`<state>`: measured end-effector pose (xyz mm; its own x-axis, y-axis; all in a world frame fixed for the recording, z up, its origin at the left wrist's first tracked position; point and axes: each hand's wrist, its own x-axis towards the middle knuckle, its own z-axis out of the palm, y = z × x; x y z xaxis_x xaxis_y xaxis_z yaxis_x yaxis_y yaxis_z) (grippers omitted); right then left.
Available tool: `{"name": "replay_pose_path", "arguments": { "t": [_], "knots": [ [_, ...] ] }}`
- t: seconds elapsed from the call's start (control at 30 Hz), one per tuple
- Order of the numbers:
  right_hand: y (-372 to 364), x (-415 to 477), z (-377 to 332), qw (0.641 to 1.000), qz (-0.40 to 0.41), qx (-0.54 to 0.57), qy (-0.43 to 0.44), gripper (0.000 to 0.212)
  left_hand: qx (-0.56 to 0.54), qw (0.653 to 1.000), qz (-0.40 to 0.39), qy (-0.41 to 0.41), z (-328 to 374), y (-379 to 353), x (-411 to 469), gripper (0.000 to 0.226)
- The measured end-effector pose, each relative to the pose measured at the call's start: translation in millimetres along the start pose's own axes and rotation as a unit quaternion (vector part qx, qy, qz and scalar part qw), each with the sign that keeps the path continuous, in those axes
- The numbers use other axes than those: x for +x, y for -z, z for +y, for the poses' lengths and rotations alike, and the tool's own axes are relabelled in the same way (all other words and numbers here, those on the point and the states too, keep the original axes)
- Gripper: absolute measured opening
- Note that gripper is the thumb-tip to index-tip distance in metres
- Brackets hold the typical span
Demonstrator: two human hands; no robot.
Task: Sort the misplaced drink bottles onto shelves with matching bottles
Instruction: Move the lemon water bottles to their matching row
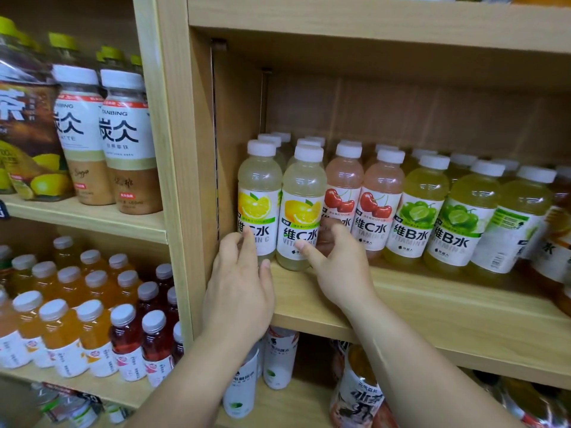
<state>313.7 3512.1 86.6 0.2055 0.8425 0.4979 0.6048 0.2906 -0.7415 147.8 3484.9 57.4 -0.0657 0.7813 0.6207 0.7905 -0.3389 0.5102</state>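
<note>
The left hand [238, 288] reaches up to the front of the wooden shelf [432, 307]. Its grip is spread: the fingers are only lightly curved, their tips lie against the lower label of the first lemon bottle [259, 180], and the thumb sits apart near the bottle's base. This bottle stands upright at the far left of the shelf, just beside the side wall. The right hand [336, 267] has its grip round the second lemon bottle [304, 186], with the thumb on the front of the label and the fingers curled in on the bottle's right side, between it and the cherry bottles [381, 193]. The two lemon bottles stand touching at the shelf's front edge. Further right come the lime bottles [423, 196]. In the next bay to the left stand latte bottles [129, 134].
</note>
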Motion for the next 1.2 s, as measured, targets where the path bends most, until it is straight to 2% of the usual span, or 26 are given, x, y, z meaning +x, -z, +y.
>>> {"name": "replay_pose_path", "arguments": {
  "t": [0.13,0.4,0.5,0.63,0.77,0.87,0.93,1.03,1.13,1.2],
  "knots": [
    [-0.6,0.5,0.5,1.0,-0.001,-0.015,0.01,0.045,0.025,0.999,-0.036,0.012,3.6,3.3,4.7,0.067],
    [-1.6,3.0,3.8,0.999,-0.023,0.019,-0.018,0.054,0.012,0.999,-0.038,0.019,4.0,4.5,3.8,0.066],
    [6.2,-4.6,-2.8,0.999,0.027,0.017,-0.008,0.05,-0.038,0.999,-0.018,-0.021,2.0,14.0,-1.7,0.059],
    [35.5,-16.2,-46.6,0.983,0.133,0.046,0.118,0.03,-0.126,0.983,0.058,-0.123,17.7,60.7,8.7,0.052],
    [82.6,-13.9,-135.0,0.941,0.198,0.079,0.261,0.018,-0.151,0.954,0.157,-0.204,51.6,132.5,45.2,0.047],
    [118.2,-1.5,-189.5,0.906,0.246,0.047,0.342,0.012,-0.171,0.935,0.207,-0.23,80.6,185.3,74.2,0.044],
    [139.8,13.1,-208.5,0.876,0.299,-0.02,0.378,0.015,-0.182,0.928,0.226,-0.234,97.8,211.2,96.8,0.047],
    [174.0,39.5,-213.0,0.85,0.379,-0.14,0.338,0.03,-0.146,0.95,0.205,-0.187,119.4,232.1,133.8,0.062],
    [205.4,54.0,-201.3,0.864,0.418,-0.179,0.217,0.054,-0.098,0.973,0.145,-0.147,139.0,236.6,158.2,0.076],
    [221.3,56.0,-191.4,0.881,0.41,-0.18,0.15,0.065,-0.104,0.979,0.115,-0.133,150.1,234.8,165.8,0.075]
  ]
}}
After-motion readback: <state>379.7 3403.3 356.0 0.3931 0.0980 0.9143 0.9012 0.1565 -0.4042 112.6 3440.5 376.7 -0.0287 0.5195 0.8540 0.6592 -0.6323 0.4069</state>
